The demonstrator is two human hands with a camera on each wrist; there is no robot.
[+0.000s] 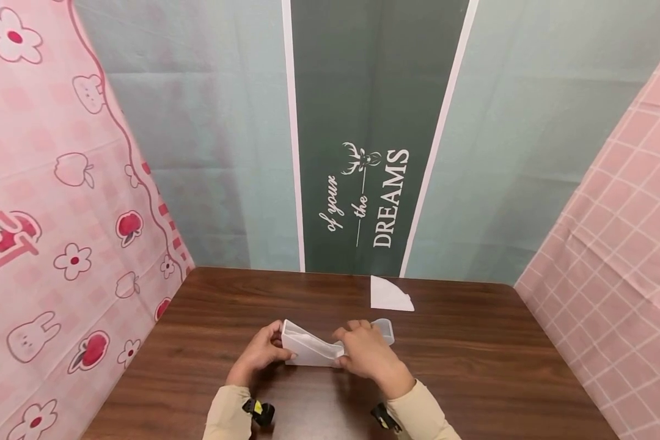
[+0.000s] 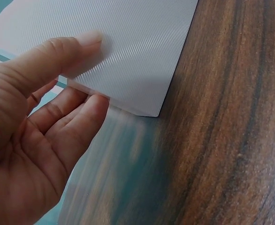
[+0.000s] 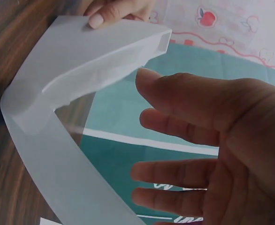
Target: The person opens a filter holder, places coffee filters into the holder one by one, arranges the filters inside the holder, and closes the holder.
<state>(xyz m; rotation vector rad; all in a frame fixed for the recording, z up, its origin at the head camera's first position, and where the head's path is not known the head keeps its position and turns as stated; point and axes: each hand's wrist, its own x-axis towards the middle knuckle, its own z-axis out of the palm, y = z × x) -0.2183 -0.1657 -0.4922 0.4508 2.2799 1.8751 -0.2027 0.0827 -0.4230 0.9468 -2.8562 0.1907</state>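
Observation:
My left hand [image 1: 261, 351] grips the left end of a white plastic case [image 1: 310, 354] with a slanted open top; its thumb lies on the finely ribbed face and fingers go round the end edge. Inside the case, some white sheets [image 3: 100, 77] show along the opening. A translucent lid [image 1: 384, 330] angles away from the case's right end, partly hidden behind my right hand [image 1: 368, 351]. In the right wrist view that hand's fingers are extended and its thumb tip is near the opening, nothing between them. Whether it touches the case, I cannot tell.
A white wedge-shaped paper [image 1: 390, 294] with one curved edge lies near the back of the brown wooden table [image 1: 473, 342]. A green and teal curtain [image 1: 379, 122] hangs behind, with pink patterned cloths at both sides.

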